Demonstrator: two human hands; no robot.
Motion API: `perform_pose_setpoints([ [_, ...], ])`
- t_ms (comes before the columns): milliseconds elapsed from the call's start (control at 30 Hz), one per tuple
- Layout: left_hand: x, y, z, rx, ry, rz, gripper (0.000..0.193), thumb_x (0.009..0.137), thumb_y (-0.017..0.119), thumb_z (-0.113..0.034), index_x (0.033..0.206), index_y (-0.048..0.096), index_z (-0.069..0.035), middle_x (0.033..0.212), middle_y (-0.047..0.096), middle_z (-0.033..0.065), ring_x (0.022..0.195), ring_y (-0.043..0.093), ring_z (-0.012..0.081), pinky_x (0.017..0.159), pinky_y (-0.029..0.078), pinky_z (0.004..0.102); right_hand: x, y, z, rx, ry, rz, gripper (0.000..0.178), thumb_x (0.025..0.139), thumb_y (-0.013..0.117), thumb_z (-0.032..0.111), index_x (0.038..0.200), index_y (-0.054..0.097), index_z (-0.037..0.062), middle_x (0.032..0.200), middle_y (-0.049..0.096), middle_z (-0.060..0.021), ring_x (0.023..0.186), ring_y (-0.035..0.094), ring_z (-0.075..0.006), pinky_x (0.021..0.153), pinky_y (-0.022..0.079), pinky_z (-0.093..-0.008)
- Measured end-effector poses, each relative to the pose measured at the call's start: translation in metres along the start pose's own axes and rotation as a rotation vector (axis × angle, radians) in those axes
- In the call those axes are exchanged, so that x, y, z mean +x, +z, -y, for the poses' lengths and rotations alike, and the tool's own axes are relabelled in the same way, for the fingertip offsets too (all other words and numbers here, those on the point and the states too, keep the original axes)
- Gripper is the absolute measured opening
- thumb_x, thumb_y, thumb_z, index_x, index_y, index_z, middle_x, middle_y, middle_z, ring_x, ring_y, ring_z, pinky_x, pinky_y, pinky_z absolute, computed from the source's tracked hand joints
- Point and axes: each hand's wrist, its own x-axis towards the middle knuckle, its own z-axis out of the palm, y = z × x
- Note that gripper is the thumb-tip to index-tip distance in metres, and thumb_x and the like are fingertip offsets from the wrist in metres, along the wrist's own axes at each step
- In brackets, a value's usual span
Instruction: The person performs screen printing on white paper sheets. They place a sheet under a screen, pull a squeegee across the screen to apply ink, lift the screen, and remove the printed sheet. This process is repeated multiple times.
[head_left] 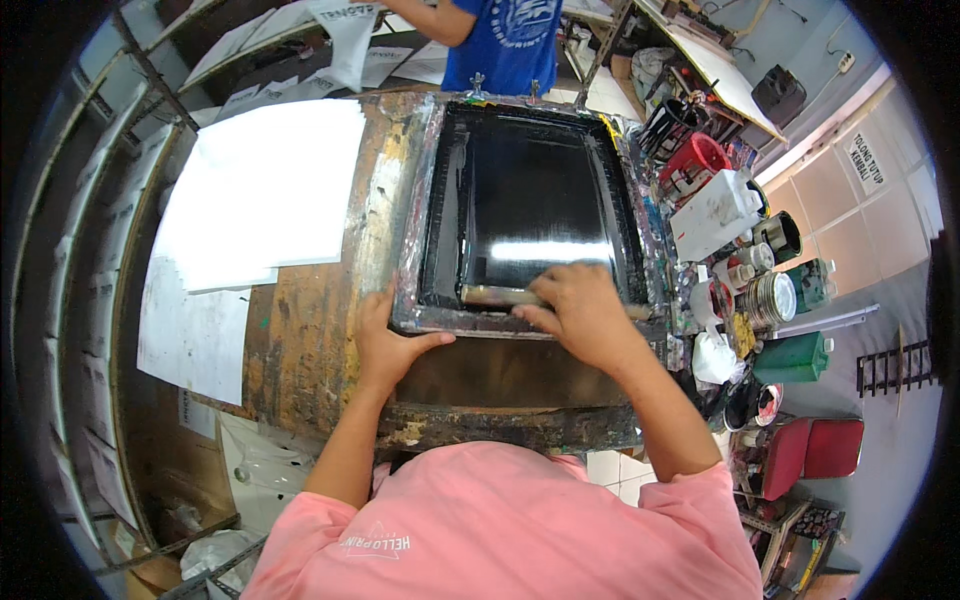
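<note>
A screen-printing frame [408, 275] with a dark mesh and black ink lies on the worn wooden table before me. Across the near end of its mesh runs a squeegee [488, 296] with a long wooden handle. My right hand [585, 312] is closed round the squeegee handle, right of its middle. At the frame's near left corner rests my left hand [385, 345], thumb stretched along the near edge and fingers along the left side. The squeegee's blade is hidden, and so is whatever lies under the frame.
White paper sheets [265, 185] lie on the table [300, 330] to the left. Paint tubs, a red bucket [695, 163] and a green jerrycan [792, 357] crowd the right side. Beyond the frame stands a person in a blue shirt [505, 45]. Racks [120, 240] line the left.
</note>
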Motion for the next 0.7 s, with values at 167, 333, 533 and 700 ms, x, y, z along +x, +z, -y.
perform_pose_setpoints([
  [167, -0.008, 0.025, 0.039, 0.314, 0.142, -0.022, 0.126, 0.047, 0.097, -0.073, 0.153, 0.065, -0.012, 0.115, 0.058, 0.0094, 0.116, 0.054, 0.0305, 0.107, 0.032, 0.0494, -0.008, 0.040, 0.018, 0.095, 0.101, -0.075, 0.045, 0.092, 0.080, 0.043, 0.118, 0.075, 0.0066, 0.108, 0.074, -0.0132, 0.102, 0.070, -0.0350, 0.087, 0.057, -0.0476],
  [333, -0.008, 0.025, 0.045, 0.301, 0.147, -0.012, 0.127, 0.047, 0.096, -0.075, 0.152, 0.066, -0.010, 0.111, 0.057, 0.0083, 0.113, 0.054, 0.0303, 0.106, 0.033, 0.0496, 0.029, 0.074, -0.028, -0.009, 0.021, -0.237, 0.054, 0.084, 0.088, 0.032, 0.129, 0.072, 0.0062, 0.118, 0.072, -0.0129, 0.103, 0.070, -0.0339, 0.086, 0.059, -0.0455],
  [533, -0.008, 0.020, 0.041, 0.257, 0.090, 0.033, 0.134, 0.043, 0.094, -0.079, 0.155, 0.064, -0.010, 0.104, 0.052, 0.0064, 0.103, 0.052, 0.0276, 0.101, 0.033, 0.0473, 0.172, 0.077, -0.137, -0.124, 0.051, -0.266, 0.047, 0.094, 0.078, 0.049, 0.125, 0.076, 0.0141, 0.112, 0.073, -0.0074, 0.103, 0.070, -0.0309, 0.080, 0.059, -0.0482],
  [700, -0.004, 0.015, 0.037, 0.185, 0.156, 0.006, 0.143, 0.043, 0.096, -0.076, 0.159, 0.056, -0.003, 0.095, 0.060, 0.0065, 0.091, 0.055, 0.0278, 0.094, 0.039, 0.0432, 0.265, 0.018, -0.201, -0.052, -0.040, -0.078, 0.052, 0.102, 0.065, 0.061, 0.111, 0.079, 0.0122, 0.094, 0.076, -0.0166, 0.092, 0.074, -0.0395, 0.081, 0.057, -0.0519],
])
